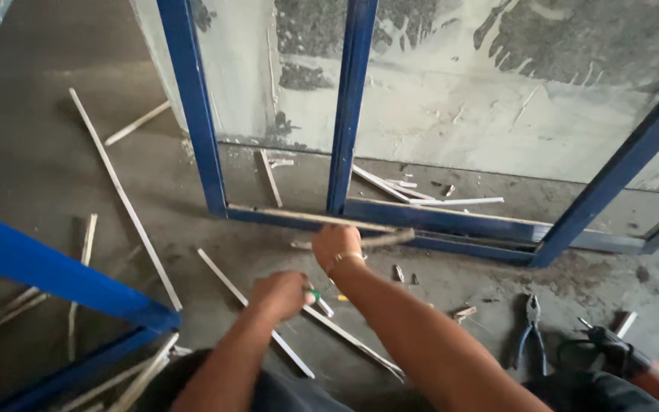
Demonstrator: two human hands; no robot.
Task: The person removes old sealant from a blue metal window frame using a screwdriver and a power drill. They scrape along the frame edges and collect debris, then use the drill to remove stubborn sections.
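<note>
My right hand (335, 244) is closed around a thin pale strip (390, 237) that lies along the bottom rail of a blue metal frame (451, 221). Just below and to the left, my left hand (280, 294) is a fist around a small tool with a green and white end (313, 296), held close above the concrete floor. Under both hands a long pale strip (226, 281) lies on the floor, running diagonally. The blue frame's uprights (348, 107) stand against a rough grey wall.
Pliers with dark handles (532, 329) lie on the floor at right, beside a black and red power tool (628, 357). Several loose pale strips (120, 194) are scattered over the floor. Another blue frame piece (55, 275) crosses the left foreground.
</note>
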